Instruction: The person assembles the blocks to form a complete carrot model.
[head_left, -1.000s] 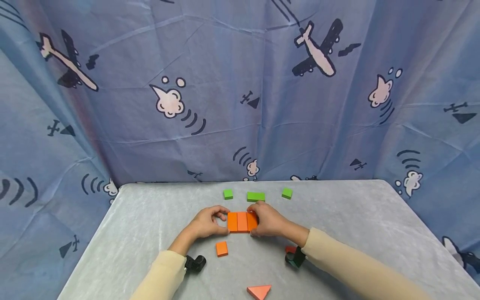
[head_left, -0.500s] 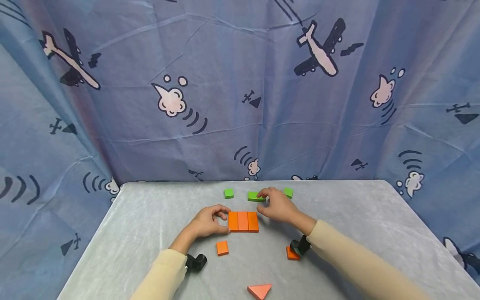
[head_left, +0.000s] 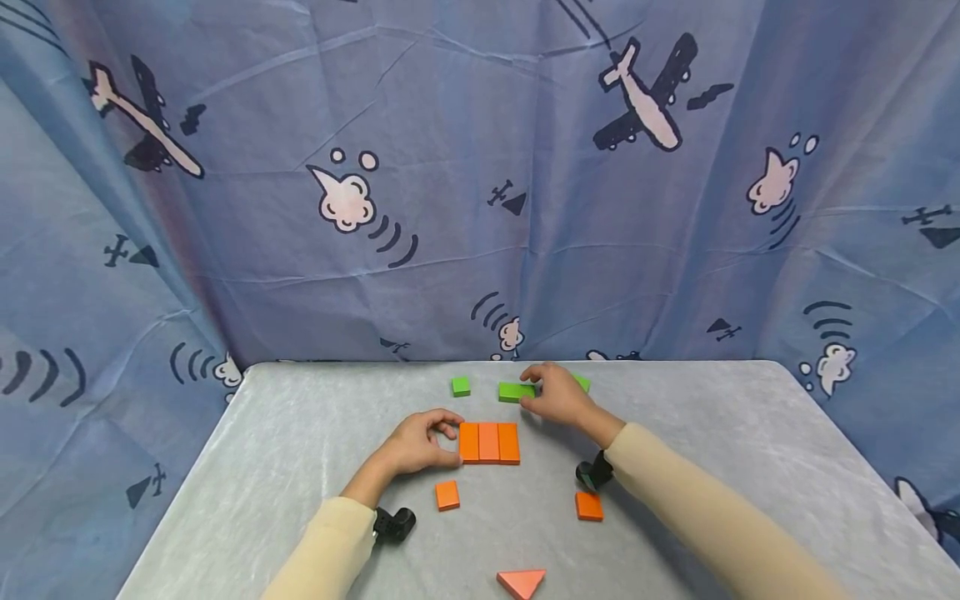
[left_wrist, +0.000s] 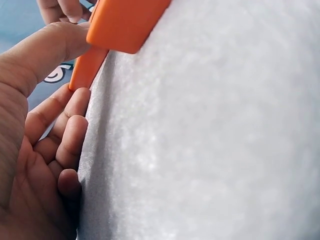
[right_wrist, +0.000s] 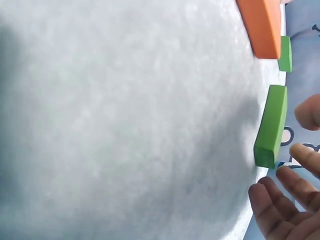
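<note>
Three flat blocks stand side by side as a row in the head view: an orange left block (head_left: pixel 469 444), a paler middle block (head_left: pixel 489 443) and an orange right block (head_left: pixel 509 444). My left hand (head_left: pixel 417 442) holds the left block by its near and far ends, thumb at the near corner; the left wrist view shows this orange block (left_wrist: pixel 125 25) close up. Farther back, my right hand (head_left: pixel 557 395) reaches over the right end of a long green block (head_left: pixel 514 392). In the right wrist view its spread fingers (right_wrist: pixel 295 182) stand apart from the green block (right_wrist: pixel 271 125).
A green cube (head_left: pixel 461 387) sits at the back left; another green cube (head_left: pixel 582 382) is partly hidden behind my right hand. Nearer lie an orange square block (head_left: pixel 447 496), another orange square block (head_left: pixel 589 507) under the right forearm's side, and a salmon triangle block (head_left: pixel 521 582) in front.
My right hand has let go of the row's right end and moved back to the long green block. The left hand has stayed at the row's left end.
</note>
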